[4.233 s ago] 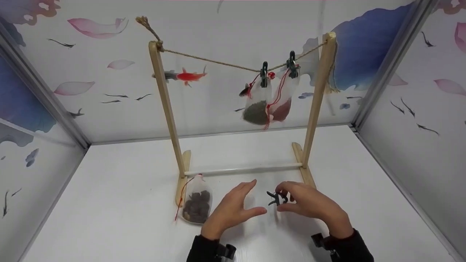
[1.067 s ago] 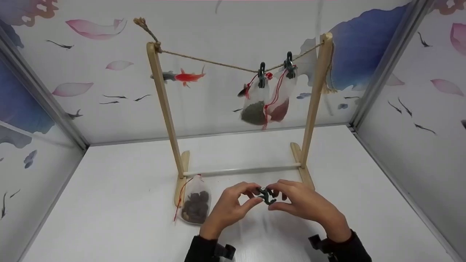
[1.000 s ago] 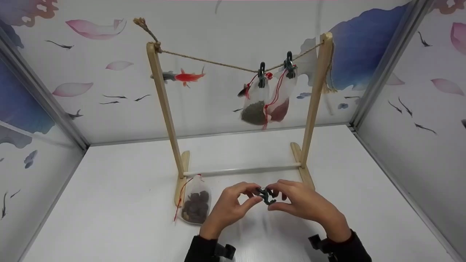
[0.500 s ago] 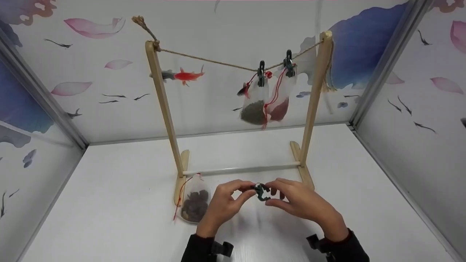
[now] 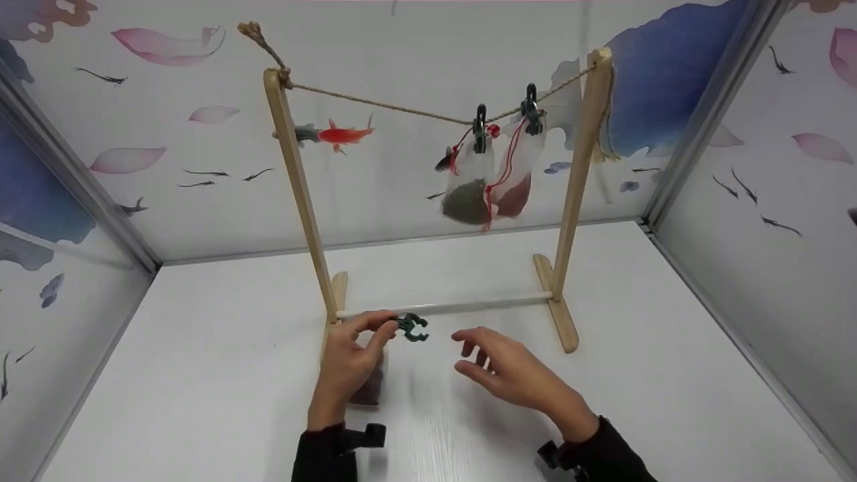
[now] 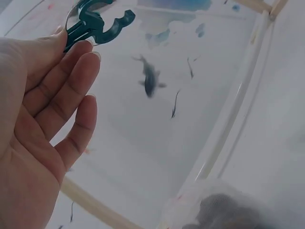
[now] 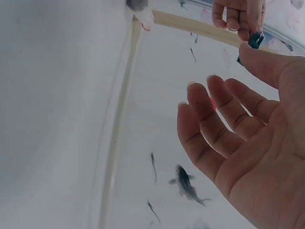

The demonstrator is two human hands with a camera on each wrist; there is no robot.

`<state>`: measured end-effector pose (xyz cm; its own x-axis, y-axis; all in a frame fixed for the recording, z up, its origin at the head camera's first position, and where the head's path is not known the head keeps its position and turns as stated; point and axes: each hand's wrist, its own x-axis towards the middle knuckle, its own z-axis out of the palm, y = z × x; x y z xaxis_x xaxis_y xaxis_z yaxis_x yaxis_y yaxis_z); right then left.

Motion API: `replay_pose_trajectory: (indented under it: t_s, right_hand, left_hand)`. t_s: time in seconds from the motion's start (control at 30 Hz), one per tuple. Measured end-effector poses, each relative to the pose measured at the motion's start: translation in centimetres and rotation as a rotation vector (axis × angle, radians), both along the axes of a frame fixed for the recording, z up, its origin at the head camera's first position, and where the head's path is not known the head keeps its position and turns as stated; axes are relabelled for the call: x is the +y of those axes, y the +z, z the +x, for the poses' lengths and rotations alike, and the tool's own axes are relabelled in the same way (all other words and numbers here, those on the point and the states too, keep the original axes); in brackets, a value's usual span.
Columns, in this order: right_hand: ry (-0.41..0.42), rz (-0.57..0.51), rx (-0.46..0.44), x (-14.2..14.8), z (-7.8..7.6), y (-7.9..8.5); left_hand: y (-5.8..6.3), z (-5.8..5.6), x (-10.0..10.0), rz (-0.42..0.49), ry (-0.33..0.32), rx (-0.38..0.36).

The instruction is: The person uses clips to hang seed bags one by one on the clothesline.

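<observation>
My left hand (image 5: 351, 368) pinches a dark green spring clip (image 5: 412, 327) by its handle end, thumb against fingers. The clip's curved jaws point right, and in the left wrist view the green clip (image 6: 97, 26) shows at the top. To the right, my right hand (image 5: 515, 371) hangs in the air with relaxed fingers and holds nothing. A mesh drawstring bag (image 5: 369, 389) of dark lumps stands on the table, mostly hidden behind the left hand. Two more filled bags, one of green grains (image 5: 466, 203) and one of red grains (image 5: 514, 198), hang clipped on a rope (image 5: 381, 104).
The rope spans two wooden posts, a left post (image 5: 298, 181) and a right post (image 5: 581, 167). A white rod (image 5: 462, 306) joins their feet low over the white table (image 5: 636, 335). Printed wall panels (image 5: 415, 40) enclose the back and sides.
The clip passed from the right hand into both hands, then to the left hand alone. The left hand has moved left with it, over the bag; the right hand has let go.
</observation>
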<state>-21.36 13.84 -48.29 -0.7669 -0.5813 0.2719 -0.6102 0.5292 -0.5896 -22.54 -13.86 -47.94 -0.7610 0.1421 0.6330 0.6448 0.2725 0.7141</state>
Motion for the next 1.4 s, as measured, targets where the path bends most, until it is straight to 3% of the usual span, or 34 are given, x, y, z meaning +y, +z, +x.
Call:
replay_pose_trajectory:
  t_s: [0.2, 0.4, 0.53, 0.67, 0.8, 1.1, 1.4]
  right_hand:
    - [0.044, -0.087, -0.255, -3.8, -2.1, -1.7]
    - [-0.068, -0.248, -0.583, -8.1, -4.9, -2.9]
    - [-0.157, -0.303, -0.696, -10.8, -6.0, -3.8]
    - [-0.252, -0.371, -0.721, -12.6, -6.5, -4.3]
    - [-0.289, -0.414, -0.725, -13.6, -6.5, -4.5]
    - [-0.26, -0.389, -0.642, -14.4, -6.0, -5.2]
    - [-0.251, -0.421, -0.624, -14.3, -5.9, -5.6]
  left_hand:
    - [-1.2, -0.2, -4.3, 0.037, 0.047, -0.247]
    - [-3.3, -0.3, -7.0, 0.141, 0.093, -0.374]
    - [-4.2, -0.4, -7.5, 0.175, 0.115, -0.427]
    - [-4.4, -0.4, -7.6, 0.184, 0.128, -0.462]
    - [-4.3, -0.3, -7.7, 0.195, 0.141, -0.49]
    - [-4.2, -0.3, -7.9, 0.204, 0.162, -0.514]
    - [-4.4, -0.2, -7.8, 0.209, 0.148, -0.518]
